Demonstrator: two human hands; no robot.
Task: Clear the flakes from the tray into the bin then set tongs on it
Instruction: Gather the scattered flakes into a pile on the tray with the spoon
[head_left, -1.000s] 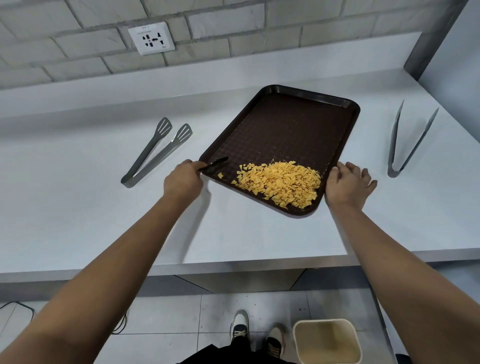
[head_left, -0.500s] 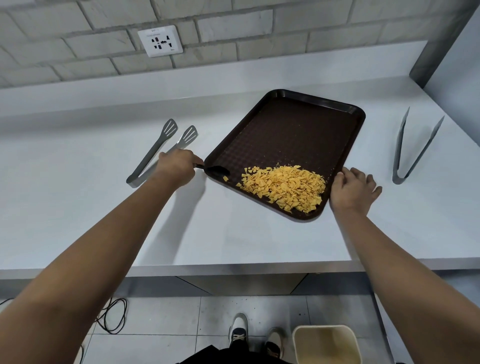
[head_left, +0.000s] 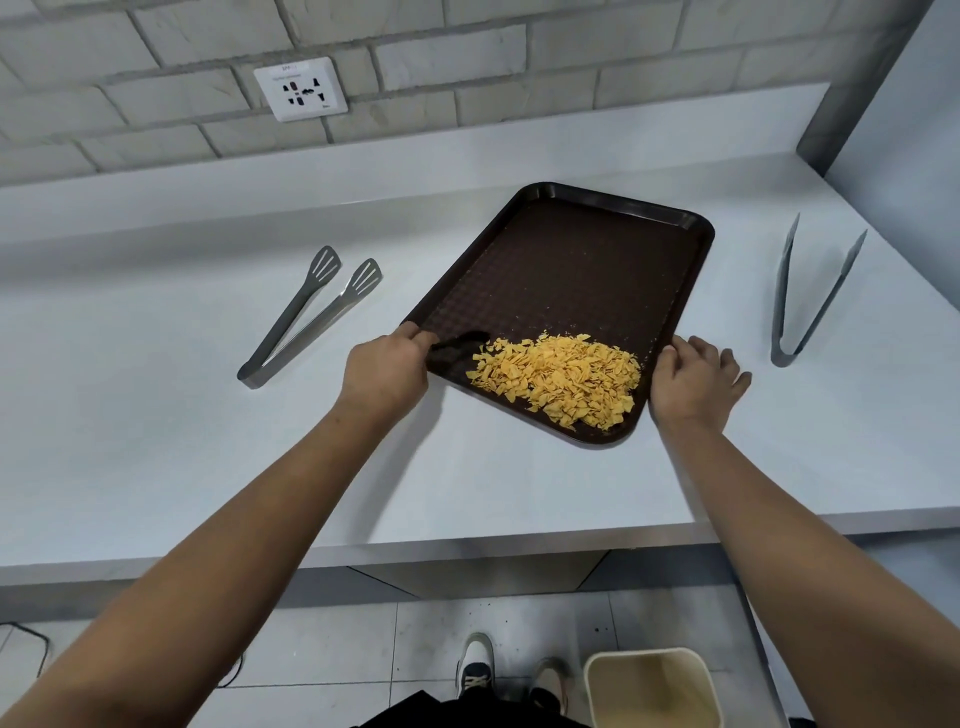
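Now both hands (head_left: 387, 371) grip the brown tray (head_left: 571, 270), yellow flakes (head_left: 558, 379) heaped near.

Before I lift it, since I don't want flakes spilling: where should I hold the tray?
Grip the tray by its two long rims near the loaded end, one hand from each side, about where the left hand and right hand sit. The flakes are heaped there, so keep it level.

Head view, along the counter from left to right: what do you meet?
Slotted tongs → left hand gripping the tray's left edge → flakes heaped on the tray → right hand at its right edge → plain tongs.
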